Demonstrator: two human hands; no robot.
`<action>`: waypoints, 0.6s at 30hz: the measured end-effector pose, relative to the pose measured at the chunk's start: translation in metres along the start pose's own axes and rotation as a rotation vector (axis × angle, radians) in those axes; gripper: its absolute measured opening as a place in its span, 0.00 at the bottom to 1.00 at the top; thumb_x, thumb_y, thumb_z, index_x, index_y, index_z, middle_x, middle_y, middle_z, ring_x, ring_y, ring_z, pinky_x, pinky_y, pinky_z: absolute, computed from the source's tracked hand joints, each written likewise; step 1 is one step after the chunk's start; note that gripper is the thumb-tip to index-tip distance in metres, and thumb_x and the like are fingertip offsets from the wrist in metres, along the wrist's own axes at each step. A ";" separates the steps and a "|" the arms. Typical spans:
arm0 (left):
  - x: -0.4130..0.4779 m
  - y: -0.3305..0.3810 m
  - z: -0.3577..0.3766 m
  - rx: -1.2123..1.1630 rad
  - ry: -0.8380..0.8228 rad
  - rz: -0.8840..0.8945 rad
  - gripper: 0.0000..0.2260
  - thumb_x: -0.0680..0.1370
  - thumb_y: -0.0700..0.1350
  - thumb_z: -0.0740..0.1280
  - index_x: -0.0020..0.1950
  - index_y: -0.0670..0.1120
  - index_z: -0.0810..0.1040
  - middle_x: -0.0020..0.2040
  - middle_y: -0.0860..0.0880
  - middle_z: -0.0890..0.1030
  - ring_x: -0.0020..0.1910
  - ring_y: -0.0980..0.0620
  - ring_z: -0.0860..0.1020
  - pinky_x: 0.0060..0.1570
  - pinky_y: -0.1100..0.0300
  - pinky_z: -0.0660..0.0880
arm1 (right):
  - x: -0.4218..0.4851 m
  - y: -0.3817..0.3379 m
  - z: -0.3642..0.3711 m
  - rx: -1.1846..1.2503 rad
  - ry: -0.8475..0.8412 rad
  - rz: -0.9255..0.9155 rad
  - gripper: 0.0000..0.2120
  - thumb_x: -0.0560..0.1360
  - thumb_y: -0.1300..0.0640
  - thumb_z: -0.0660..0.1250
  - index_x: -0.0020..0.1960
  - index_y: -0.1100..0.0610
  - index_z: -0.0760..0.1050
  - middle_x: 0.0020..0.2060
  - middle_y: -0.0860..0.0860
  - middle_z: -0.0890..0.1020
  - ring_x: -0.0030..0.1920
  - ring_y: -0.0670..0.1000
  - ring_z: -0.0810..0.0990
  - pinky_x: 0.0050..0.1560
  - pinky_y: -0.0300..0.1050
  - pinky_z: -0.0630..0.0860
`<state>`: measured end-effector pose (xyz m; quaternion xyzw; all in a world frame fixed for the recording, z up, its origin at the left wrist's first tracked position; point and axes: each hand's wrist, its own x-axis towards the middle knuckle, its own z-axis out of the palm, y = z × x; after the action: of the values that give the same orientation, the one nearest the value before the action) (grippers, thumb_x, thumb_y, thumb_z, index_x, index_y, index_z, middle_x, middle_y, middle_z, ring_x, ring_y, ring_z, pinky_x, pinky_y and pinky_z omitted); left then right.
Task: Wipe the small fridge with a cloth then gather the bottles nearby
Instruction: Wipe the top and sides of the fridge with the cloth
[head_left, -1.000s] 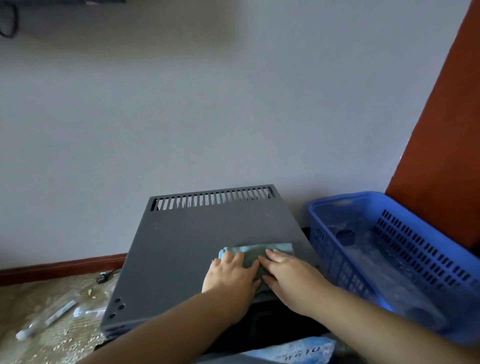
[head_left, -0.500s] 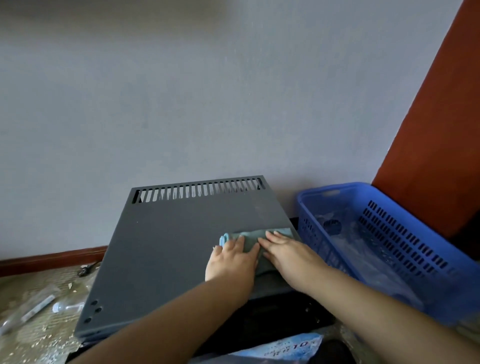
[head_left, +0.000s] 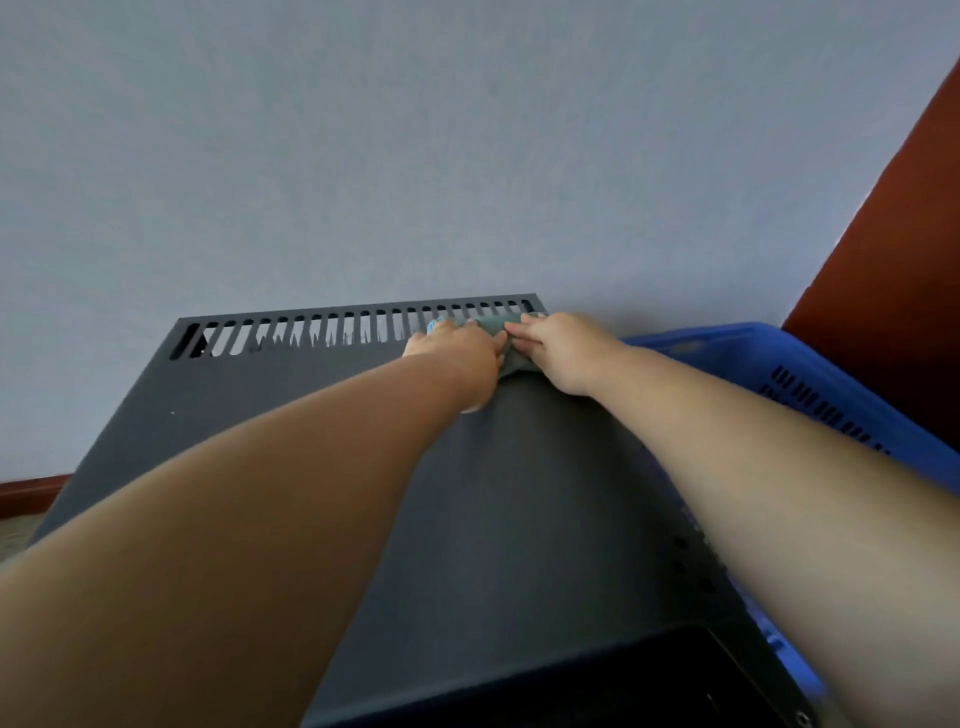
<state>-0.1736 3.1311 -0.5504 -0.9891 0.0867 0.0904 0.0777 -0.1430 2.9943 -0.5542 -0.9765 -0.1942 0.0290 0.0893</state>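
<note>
- Change: both hands have pushed cloth across fridge top, from front right to back edge at vent slots.
- Left hand: fingers straight, pressing cloth flat.
- Right hand: fingers bent over cloth, apparently gripping it.
- Judgement: wiping under way; bottle gathering not begun. No bottles in view.
- Blue basket just beside fridge.
- Writing: none legible.

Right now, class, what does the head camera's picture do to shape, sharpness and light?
Head view: wide-angle stretch swells the near forearms and splays the fridge; even, soft light, no glare; a faint shadow falls on the wall beyond the right hand; the cloth and blue basket look slightly soft.
</note>
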 end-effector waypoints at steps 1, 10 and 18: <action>0.007 -0.001 0.000 0.002 -0.001 -0.006 0.24 0.82 0.47 0.51 0.77 0.55 0.48 0.77 0.47 0.54 0.75 0.41 0.53 0.71 0.43 0.59 | 0.006 0.002 0.000 -0.012 0.008 0.003 0.20 0.82 0.50 0.53 0.73 0.50 0.64 0.75 0.53 0.61 0.74 0.53 0.60 0.72 0.41 0.55; 0.006 0.009 0.005 -0.208 0.137 -0.098 0.24 0.80 0.42 0.57 0.75 0.55 0.58 0.75 0.49 0.59 0.74 0.45 0.57 0.70 0.45 0.60 | 0.010 0.001 0.006 0.015 0.084 0.021 0.19 0.82 0.51 0.54 0.72 0.52 0.67 0.74 0.55 0.64 0.73 0.55 0.63 0.72 0.42 0.58; -0.046 0.028 0.002 -0.199 0.114 -0.065 0.21 0.81 0.45 0.55 0.74 0.54 0.60 0.75 0.49 0.59 0.74 0.45 0.56 0.71 0.46 0.56 | -0.042 -0.005 0.003 0.042 0.028 0.020 0.21 0.83 0.51 0.52 0.74 0.52 0.63 0.76 0.53 0.60 0.75 0.53 0.58 0.74 0.46 0.54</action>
<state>-0.2234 3.1111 -0.5476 -0.9977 0.0496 0.0395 -0.0232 -0.1840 2.9836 -0.5553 -0.9766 -0.1824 0.0204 0.1121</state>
